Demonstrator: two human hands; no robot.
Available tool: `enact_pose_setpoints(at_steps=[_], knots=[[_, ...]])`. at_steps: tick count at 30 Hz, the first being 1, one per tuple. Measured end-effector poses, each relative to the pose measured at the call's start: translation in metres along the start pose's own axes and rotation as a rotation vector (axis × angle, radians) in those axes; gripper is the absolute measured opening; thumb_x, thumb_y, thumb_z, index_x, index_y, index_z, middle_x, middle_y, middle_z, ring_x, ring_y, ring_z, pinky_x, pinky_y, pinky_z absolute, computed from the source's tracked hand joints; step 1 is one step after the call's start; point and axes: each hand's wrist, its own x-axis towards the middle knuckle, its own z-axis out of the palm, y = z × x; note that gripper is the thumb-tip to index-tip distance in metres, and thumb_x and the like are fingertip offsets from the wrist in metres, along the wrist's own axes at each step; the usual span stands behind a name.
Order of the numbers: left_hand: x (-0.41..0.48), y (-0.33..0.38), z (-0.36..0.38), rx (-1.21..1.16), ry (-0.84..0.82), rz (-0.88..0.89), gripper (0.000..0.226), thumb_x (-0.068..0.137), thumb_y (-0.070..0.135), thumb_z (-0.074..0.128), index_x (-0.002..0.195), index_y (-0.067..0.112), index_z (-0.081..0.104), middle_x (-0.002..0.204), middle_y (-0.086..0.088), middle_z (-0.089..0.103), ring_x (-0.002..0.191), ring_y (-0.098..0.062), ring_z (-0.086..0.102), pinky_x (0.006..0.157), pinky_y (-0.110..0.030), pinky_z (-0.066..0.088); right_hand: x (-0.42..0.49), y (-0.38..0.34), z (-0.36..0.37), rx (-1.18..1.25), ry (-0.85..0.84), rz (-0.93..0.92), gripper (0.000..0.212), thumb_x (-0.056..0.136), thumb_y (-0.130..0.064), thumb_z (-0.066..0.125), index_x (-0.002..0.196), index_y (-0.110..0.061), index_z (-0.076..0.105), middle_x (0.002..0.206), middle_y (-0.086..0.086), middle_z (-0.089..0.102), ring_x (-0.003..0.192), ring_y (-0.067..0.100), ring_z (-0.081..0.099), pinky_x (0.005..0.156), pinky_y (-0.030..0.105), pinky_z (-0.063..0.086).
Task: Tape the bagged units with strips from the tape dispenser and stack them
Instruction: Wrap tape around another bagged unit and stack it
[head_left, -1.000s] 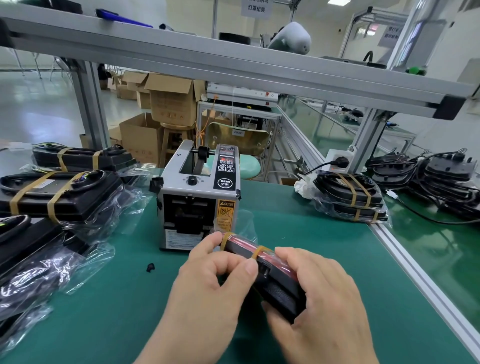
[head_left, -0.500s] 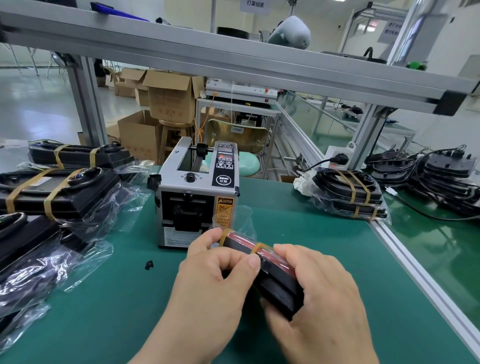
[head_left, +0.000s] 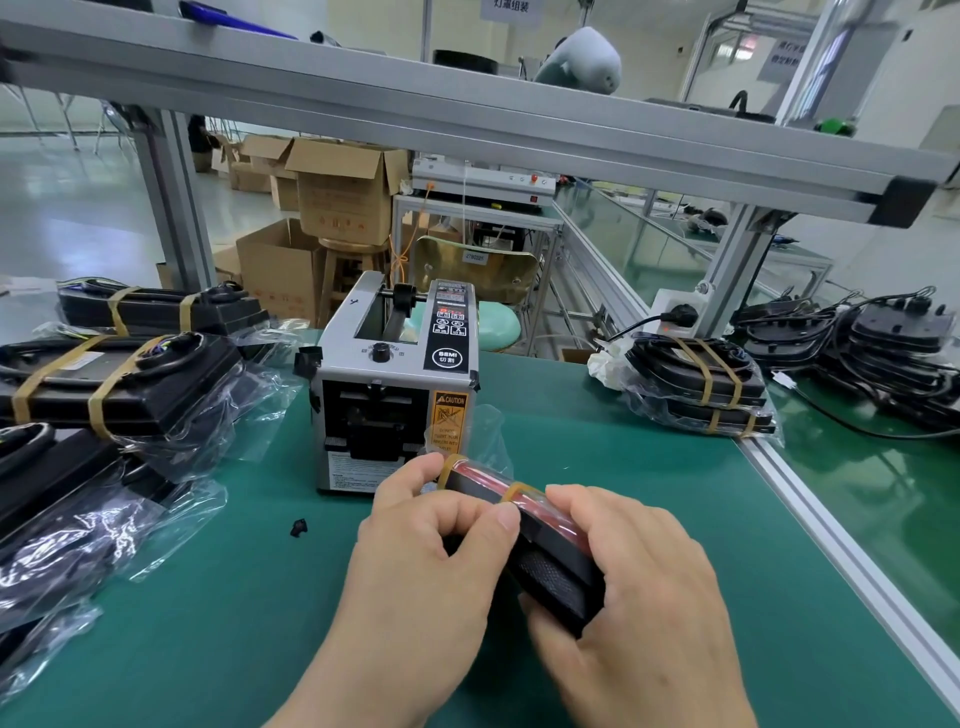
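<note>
- The bagged unit (head_left: 558, 540) is held just above the green table (head_left: 208, 623), in front of the tape dispenser (head_left: 395, 384) and tilted so that its far end points toward the machine.
- It is a black block with a glossy red strip along its upper face and a mesh-textured panel at the near end, wrapped in clear film.
- Two tan tape strips cross it: one at the far end (head_left: 451, 465) and one nearer the middle (head_left: 522, 491).
- The loose clear tail of the bag (head_left: 485, 426) stands up past the far end, in front of the dispenser's orange caution label.
- The left hand (head_left: 431, 561) grips the unit from its left side, fingers curled, with the thumb tip (head_left: 501, 522) pressed at the nearer tape strip.
- The right hand (head_left: 639, 597) curls round the unit's right side and near end, fingers wrapped over the top edge.
- The dispenser is a grey box with a black control panel and a dark slot at the front; whether a strip is waiting in the slot cannot be told.
- A stack of taped units (head_left: 696, 384) lies at the right edge of the table, each bound by two tan bands.
- More taped units (head_left: 119, 379) lie on the left, and bagged units without tape (head_left: 62, 519) sit nearer the viewer.
- A small black scrap (head_left: 298, 527) lies on the table left of the hands.
</note>
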Motion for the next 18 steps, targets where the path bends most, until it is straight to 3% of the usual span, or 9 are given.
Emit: enact_pose_setpoints(at_steps=[4, 12, 18], knots=[[0.0023, -0.0036, -0.0011, -0.054, 0.006, 0.0, 0.015, 0.083, 0.034, 0.062, 0.072, 0.036, 0.073, 0.119, 0.035, 0.041, 0.122, 0.024, 0.028, 0.074, 0.012, 0.02, -0.0003, 0.0009, -0.0002, 0.007, -0.008, 0.009, 0.058, 0.047, -0.031, 0.071, 0.104, -0.022, 0.068, 0.097, -0.008, 0.067, 0.081, 0.025, 0.064, 0.074, 0.029, 0.036], [0.0005, 0.0002, 0.0021, -0.014, 0.008, -0.005, 0.014, 0.078, 0.042, 0.061, 0.069, 0.043, 0.071, 0.136, 0.022, 0.037, 0.128, 0.012, 0.031, 0.079, 0.003, 0.023, 0.0005, 0.0002, 0.0002, -0.001, -0.001, -0.001, 0.057, 0.047, -0.031, 0.071, 0.104, -0.021, 0.068, 0.097, -0.008, 0.067, 0.079, 0.024, 0.063, 0.073, 0.027, 0.035], [0.0007, 0.0009, 0.0054, 0.017, 0.068, -0.001, 0.007, 0.071, 0.043, 0.063, 0.069, 0.047, 0.069, 0.134, 0.02, 0.041, 0.125, 0.008, 0.035, 0.075, 0.014, 0.015, 0.0004, -0.0006, -0.0007, -0.011, -0.005, 0.001, 0.058, 0.047, -0.029, 0.072, 0.104, -0.02, 0.069, 0.097, -0.006, 0.067, 0.08, 0.025, 0.064, 0.074, 0.029, 0.035]])
